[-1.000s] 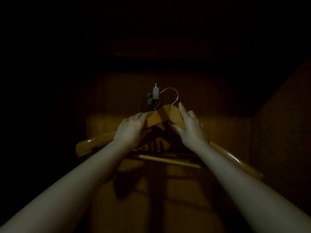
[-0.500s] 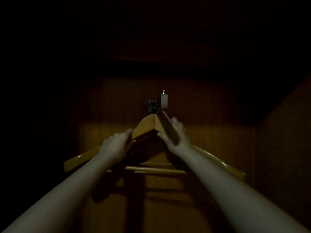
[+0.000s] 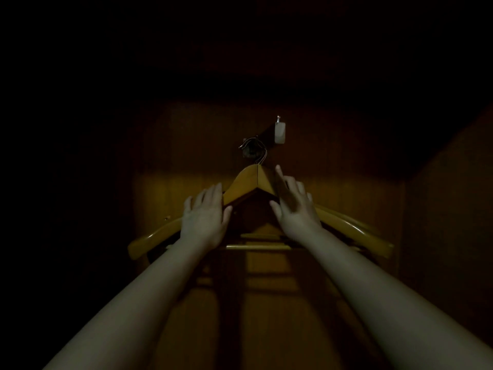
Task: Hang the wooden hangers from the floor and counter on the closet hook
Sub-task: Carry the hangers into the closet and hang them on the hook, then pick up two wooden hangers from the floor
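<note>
Inside a dark closet, several wooden hangers [image 3: 246, 181] hang together by their wire hooks from the closet hook [image 3: 250, 149] on the back panel. My left hand [image 3: 204, 216] is in front of the hangers' left shoulder with fingers straight and spread, holding nothing. My right hand [image 3: 293, 206] is in front of the right shoulder, fingers straight and pointing up, also empty. Whether the fingertips touch the wood is unclear.
A small white fitting [image 3: 280, 132] sits on the panel just right of and above the hook. The closet's wooden back wall [image 3: 346, 188] and right side wall [image 3: 450, 209] close in the space. Everything above and left is dark.
The front hanger's wire hook went onto the closet hook. Both hands then let go of the hanger and opened, drawing slightly back.
</note>
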